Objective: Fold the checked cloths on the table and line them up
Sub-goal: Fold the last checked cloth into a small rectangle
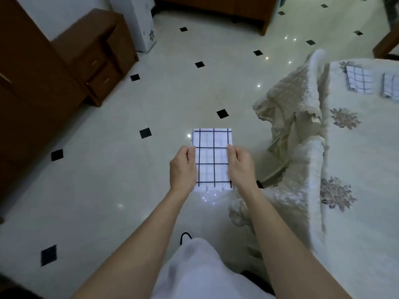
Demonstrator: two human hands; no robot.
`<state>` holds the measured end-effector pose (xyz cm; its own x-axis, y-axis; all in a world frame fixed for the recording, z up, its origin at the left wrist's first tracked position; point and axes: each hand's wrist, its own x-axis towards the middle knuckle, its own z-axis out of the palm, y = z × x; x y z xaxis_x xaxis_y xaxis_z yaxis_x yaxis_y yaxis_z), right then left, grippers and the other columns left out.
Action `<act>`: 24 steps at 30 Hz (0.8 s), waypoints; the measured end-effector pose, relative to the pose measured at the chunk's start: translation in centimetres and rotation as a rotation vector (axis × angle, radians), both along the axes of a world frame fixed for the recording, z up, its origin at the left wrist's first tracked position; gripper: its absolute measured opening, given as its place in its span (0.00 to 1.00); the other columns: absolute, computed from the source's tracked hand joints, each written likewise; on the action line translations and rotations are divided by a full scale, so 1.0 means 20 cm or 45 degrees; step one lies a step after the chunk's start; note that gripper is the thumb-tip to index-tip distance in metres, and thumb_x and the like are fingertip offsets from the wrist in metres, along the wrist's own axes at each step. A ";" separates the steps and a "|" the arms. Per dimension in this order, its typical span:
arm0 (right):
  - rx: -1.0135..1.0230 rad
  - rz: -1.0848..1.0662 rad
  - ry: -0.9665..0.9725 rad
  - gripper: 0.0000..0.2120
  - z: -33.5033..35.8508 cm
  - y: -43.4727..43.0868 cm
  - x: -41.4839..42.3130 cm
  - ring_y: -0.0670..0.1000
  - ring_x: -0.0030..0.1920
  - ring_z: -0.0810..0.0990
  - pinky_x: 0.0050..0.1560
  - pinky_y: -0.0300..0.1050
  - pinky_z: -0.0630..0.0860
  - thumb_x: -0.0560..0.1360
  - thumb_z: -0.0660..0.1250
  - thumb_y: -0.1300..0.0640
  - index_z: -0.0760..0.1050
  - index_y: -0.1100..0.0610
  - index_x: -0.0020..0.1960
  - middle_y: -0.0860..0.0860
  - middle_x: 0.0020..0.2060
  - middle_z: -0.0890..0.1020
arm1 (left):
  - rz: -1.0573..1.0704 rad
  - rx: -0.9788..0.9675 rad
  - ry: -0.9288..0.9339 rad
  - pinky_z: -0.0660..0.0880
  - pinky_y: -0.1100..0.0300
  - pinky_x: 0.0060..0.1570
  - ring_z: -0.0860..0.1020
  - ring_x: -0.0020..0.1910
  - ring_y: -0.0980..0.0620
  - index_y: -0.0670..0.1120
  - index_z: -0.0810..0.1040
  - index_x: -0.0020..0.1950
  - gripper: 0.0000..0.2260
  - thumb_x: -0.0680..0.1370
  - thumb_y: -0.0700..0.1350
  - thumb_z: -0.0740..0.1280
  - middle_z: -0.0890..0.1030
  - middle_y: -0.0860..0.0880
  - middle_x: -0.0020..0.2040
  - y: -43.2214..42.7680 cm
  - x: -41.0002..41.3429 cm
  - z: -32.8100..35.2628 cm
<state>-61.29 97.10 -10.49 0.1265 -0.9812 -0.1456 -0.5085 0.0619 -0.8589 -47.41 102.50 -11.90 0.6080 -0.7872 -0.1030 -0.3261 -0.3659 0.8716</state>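
A white cloth with dark check lines (212, 157) is held flat in the air above the floor, folded into a narrow rectangle. My left hand (183, 169) grips its left edge and my right hand (239, 167) grips its right edge, thumbs on top. Two more folded checked cloths lie on the table at the far right: one (359, 79) and another (390, 86) partly cut off by the frame edge.
The table (362, 160) with a pale flowered cover stands at my right, its lace skirt hanging to the floor. Brown wooden cabinets (90, 59) stand at the left and back. The glossy tiled floor (108, 169) lies below my hands.
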 end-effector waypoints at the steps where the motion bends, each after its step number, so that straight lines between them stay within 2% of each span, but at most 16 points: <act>1: 0.007 -0.013 -0.006 0.20 0.00 -0.02 0.05 0.45 0.28 0.64 0.30 0.43 0.60 0.84 0.56 0.51 0.61 0.53 0.34 0.45 0.27 0.66 | -0.021 0.005 0.009 0.65 0.56 0.34 0.66 0.33 0.53 0.40 0.72 0.44 0.17 0.84 0.50 0.57 0.72 0.49 0.34 -0.02 0.05 0.00; 6: 0.018 -0.045 -0.003 0.20 0.00 -0.14 0.21 0.42 0.25 0.66 0.27 0.36 0.60 0.84 0.55 0.50 0.62 0.53 0.34 0.44 0.27 0.67 | -0.089 0.024 0.043 0.63 0.59 0.31 0.65 0.31 0.52 0.41 0.71 0.44 0.16 0.84 0.51 0.58 0.70 0.51 0.33 -0.17 0.22 -0.03; 11: 0.002 -0.085 0.014 0.20 0.01 -0.35 0.32 0.42 0.26 0.66 0.28 0.36 0.62 0.84 0.56 0.52 0.61 0.52 0.34 0.44 0.27 0.67 | -0.120 0.002 0.058 0.62 0.63 0.29 0.63 0.30 0.54 0.39 0.70 0.43 0.17 0.85 0.50 0.58 0.68 0.51 0.32 -0.38 0.33 -0.03; 17: 0.003 -0.190 -0.033 0.18 -0.08 -0.73 0.40 0.47 0.31 0.65 0.35 0.48 0.64 0.84 0.56 0.51 0.62 0.53 0.36 0.46 0.29 0.67 | -0.178 0.019 0.014 0.62 0.59 0.31 0.65 0.31 0.53 0.40 0.70 0.43 0.17 0.84 0.51 0.57 0.69 0.51 0.32 -0.82 0.43 -0.06; 24: 0.005 -0.307 -0.061 0.18 -0.08 -1.44 0.39 0.47 0.32 0.65 0.34 0.46 0.63 0.84 0.56 0.51 0.63 0.53 0.36 0.46 0.29 0.67 | -0.248 0.034 -0.020 0.61 0.58 0.32 0.65 0.33 0.52 0.38 0.69 0.43 0.18 0.85 0.51 0.57 0.71 0.49 0.34 -1.60 0.41 -0.06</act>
<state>-53.49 68.26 -12.13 -0.1048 -0.9833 -0.1489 -0.4371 0.1800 -0.8812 -39.23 70.57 -13.15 0.4461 -0.8872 -0.1173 -0.4062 -0.3175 0.8569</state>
